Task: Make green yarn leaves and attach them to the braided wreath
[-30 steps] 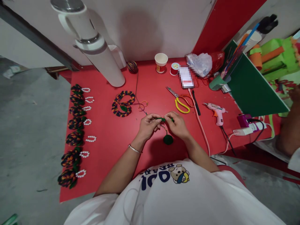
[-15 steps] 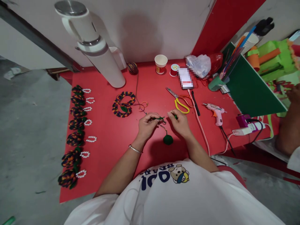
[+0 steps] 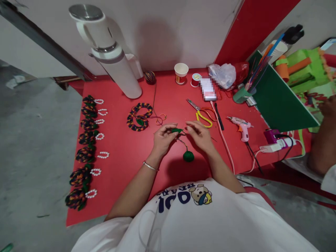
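Note:
My left hand (image 3: 165,138) is closed, pinching a small green crocheted piece (image 3: 177,130) over the middle of the table. Close by on the right, my right hand (image 3: 198,135) has its fingers bent together beside the piece; a thin dark tip shows past its outer side, but what it grips is hidden. Below them both lies a ball of green yarn (image 3: 188,156), its strand running up to the work. Left of the hands rests a multicoloured braided yarn loop (image 3: 139,117) with a green leaf. A strand from a multicoloured yarn ball (image 3: 149,77) trails toward my left hand.
Dark yarn flowers (image 3: 85,154) and pearl bead loops (image 3: 103,154) line the left edge. A tall thermos (image 3: 119,70), paper cup (image 3: 181,74) and thread spool (image 3: 195,79) stand behind. Scissors (image 3: 202,117), a pink glue gun (image 3: 243,127) and cables lie right. Another person's arm (image 3: 324,140) shows far right.
My right hand has shifted slightly, its fingers now bent over the space beside the piece. The green piece in my left hand shows more of its face. Camera view tilted a little.

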The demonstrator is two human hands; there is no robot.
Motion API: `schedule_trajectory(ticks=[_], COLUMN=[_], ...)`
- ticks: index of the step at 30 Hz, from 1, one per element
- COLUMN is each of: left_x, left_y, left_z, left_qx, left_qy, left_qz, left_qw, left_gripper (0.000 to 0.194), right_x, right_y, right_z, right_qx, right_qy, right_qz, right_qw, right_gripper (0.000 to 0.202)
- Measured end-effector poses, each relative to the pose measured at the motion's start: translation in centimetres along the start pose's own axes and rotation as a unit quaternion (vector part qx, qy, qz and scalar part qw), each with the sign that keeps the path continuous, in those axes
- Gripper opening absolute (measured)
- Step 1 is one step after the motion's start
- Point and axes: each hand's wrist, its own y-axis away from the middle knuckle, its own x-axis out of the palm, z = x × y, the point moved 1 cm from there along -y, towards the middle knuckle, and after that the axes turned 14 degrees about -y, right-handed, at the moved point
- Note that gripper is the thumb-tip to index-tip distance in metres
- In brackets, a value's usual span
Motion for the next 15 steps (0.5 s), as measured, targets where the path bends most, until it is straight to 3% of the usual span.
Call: schedule_trajectory(ticks=[3, 5, 10, 15], left_x=[0.0, 0.1, 0.8, 0.7], left_y=[0.1, 0.1, 0.4, 0.3], left_z=[-0.5, -0.7, -0.6, -1.2], left_qx=[0.006, -0.012, -0.136, -0.134], left_qy=[-0.006, 0.002, 0.071, 0.088], left_qz=[0.015, 0.021, 0.075, 0.04], left_qw=[1.0, 1.0, 0.985, 0.986], left_gripper=[0.032, 0.036, 0.049, 0.041], right_x=[1.5, 2.0, 2.4, 3.1], right_y=[0.4, 0.5, 0.4, 0.7], right_z=[-0.1, 0.0, 0.2, -0.3], right_qx=[0.094, 0.125, 0.115, 0.184], right_qy=[-0.134, -0.163, -0.183, -0.252], right_qz=[0.067, 0.047, -0.008, 0.037], right_qw=[0.984, 0.977, 0.976, 0.949], right_gripper=[0.037, 0.032, 0.028, 0.035])
